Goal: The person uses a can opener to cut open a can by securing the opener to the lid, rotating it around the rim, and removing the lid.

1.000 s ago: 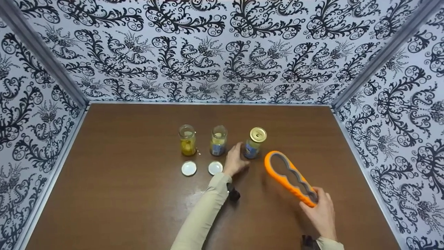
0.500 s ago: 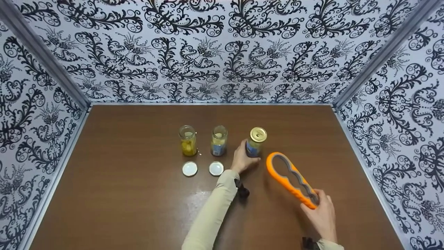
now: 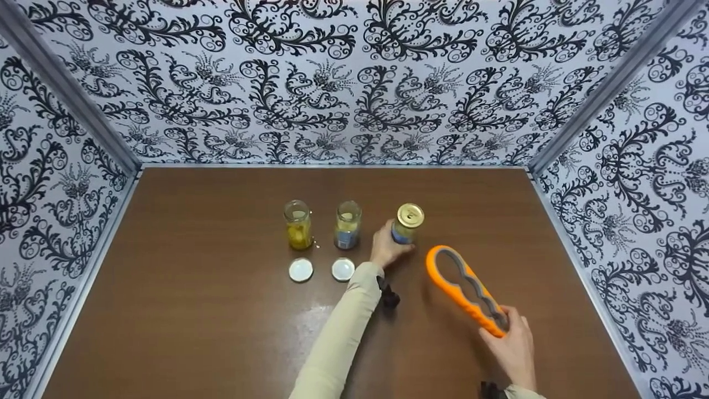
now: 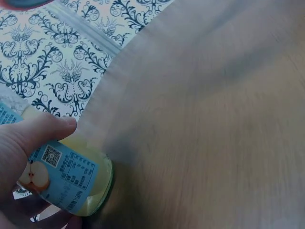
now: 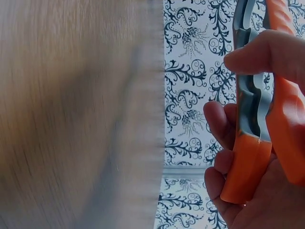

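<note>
My left hand [image 3: 387,246] grips a glass jar [image 3: 407,224] with a gold lid and a blue label. In the left wrist view the thumb lies across the label of this jar [image 4: 71,174], which shows a cut apple and a QR code; fingers wrap underneath. At the right, my right hand [image 3: 512,343] holds an orange and grey jar opener [image 3: 465,288] by its near end, its wide loop pointing toward the jar. The right wrist view shows thumb and fingers round the opener [image 5: 248,167].
Two lidless jars stand left of the held one: one with yellow contents [image 3: 299,233], one with a blue label [image 3: 347,235]. Two lids lie in front of them, a left lid [image 3: 301,270] and a right lid [image 3: 343,269]. Patterned walls [image 3: 332,83] enclose the brown table [image 3: 194,305].
My left hand has moved right, from between the two jars onto the gold-lidded jar, and has taken hold of it. The right hand with the jar opener has stayed nearly still.
</note>
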Available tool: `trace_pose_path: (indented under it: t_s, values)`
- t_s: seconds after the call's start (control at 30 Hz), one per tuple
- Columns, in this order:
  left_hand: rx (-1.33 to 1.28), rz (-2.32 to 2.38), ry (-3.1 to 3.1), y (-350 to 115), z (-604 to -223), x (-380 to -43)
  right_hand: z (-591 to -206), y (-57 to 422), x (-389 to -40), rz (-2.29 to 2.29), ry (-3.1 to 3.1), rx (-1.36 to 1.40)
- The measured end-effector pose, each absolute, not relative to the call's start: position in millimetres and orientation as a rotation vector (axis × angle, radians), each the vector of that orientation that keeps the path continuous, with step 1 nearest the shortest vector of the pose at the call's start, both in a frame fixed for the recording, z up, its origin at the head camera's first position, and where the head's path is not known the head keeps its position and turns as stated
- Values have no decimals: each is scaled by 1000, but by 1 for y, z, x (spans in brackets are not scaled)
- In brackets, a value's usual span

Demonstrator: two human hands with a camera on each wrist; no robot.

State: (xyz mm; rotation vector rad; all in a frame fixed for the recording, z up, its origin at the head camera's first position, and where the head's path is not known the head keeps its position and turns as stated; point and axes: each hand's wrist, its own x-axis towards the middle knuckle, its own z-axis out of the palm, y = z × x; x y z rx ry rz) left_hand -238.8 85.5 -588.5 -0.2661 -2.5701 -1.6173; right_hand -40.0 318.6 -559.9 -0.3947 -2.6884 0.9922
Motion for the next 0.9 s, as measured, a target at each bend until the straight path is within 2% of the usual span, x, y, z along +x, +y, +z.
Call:
trace_pose_path:
  t_s: [0.47, 0.9]
  values:
    - [-287, -1714, -2613, 70, -594, -223, -565, 327, -35, 944, -2671, -407]
    - [-344, -1637, -2592, 60, -591, -214, -547, 321, -45, 1008, -2730, -442]
